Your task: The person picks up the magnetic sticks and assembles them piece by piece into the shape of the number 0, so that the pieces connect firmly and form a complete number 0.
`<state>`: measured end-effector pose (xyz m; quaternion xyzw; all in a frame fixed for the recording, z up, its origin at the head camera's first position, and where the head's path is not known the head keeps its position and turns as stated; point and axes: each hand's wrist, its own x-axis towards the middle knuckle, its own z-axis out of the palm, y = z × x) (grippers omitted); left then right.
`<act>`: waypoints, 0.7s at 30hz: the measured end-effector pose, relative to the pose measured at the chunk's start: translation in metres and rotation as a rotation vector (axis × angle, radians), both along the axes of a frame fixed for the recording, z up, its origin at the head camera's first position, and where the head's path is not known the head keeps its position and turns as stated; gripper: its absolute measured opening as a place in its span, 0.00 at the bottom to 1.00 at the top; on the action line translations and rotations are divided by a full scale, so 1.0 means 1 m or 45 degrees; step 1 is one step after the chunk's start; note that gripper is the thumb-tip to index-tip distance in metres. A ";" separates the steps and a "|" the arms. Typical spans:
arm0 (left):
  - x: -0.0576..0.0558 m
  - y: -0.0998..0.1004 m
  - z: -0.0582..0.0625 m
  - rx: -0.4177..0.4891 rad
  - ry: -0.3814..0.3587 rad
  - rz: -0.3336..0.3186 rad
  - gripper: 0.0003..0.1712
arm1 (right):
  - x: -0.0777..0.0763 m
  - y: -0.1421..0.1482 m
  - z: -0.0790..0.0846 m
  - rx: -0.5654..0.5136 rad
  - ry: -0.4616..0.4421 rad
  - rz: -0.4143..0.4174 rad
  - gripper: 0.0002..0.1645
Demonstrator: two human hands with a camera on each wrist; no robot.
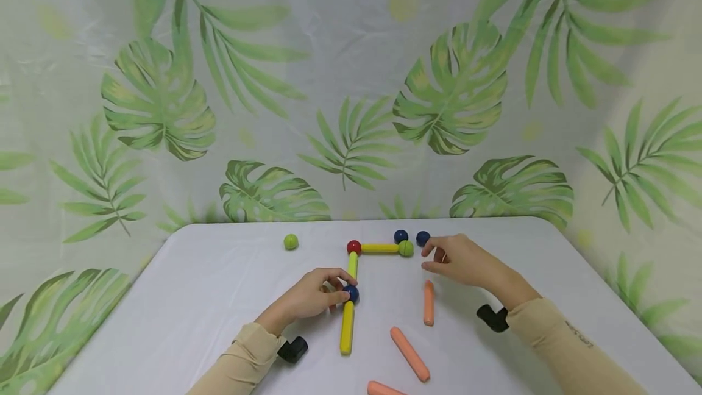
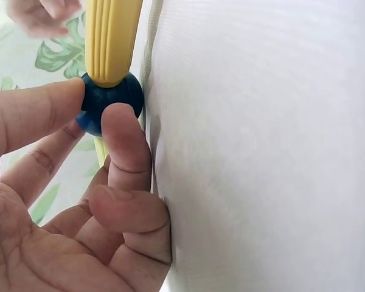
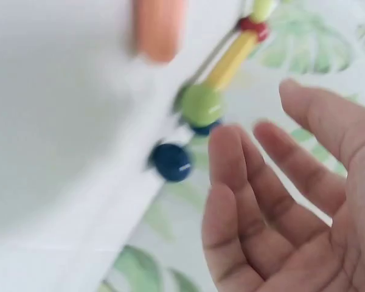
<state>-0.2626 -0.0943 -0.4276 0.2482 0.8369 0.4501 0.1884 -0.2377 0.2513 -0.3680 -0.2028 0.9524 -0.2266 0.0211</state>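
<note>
My left hand (image 1: 315,292) pinches a blue ball (image 2: 112,100) between thumb and fingers. A yellow stick (image 1: 347,328) joins that ball on the near side, and a yellow-green stick (image 1: 353,266) runs from it to a red ball (image 1: 353,247). From the red ball another yellow stick (image 1: 379,248) leads right to a green ball (image 1: 406,249). My right hand (image 1: 463,259) hovers over the table with fingers loosely bent and nothing between them. Nearest to it is a loose blue ball (image 3: 172,162); a second blue ball (image 1: 401,236) sits behind the green one.
Salmon-coloured sticks lie to the right of the joined pieces: one upright in view (image 1: 429,302), one slanted (image 1: 410,354), one cut off at the bottom edge (image 1: 384,388). A loose green ball (image 1: 290,241) rests at the back left of the white table (image 1: 219,297). Leaf-patterned cloth hangs behind.
</note>
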 end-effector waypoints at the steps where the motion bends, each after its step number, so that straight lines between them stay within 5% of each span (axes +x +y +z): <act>1: 0.000 0.000 0.000 -0.004 -0.001 0.002 0.13 | -0.008 0.004 -0.003 0.003 -0.003 -0.048 0.16; 10: -0.002 0.000 -0.002 -0.020 0.010 0.026 0.12 | -0.056 0.011 -0.019 0.032 -0.035 -0.272 0.29; 21: -0.002 0.000 -0.003 -0.019 0.015 0.025 0.12 | -0.083 0.010 -0.044 0.024 -0.080 -0.363 0.31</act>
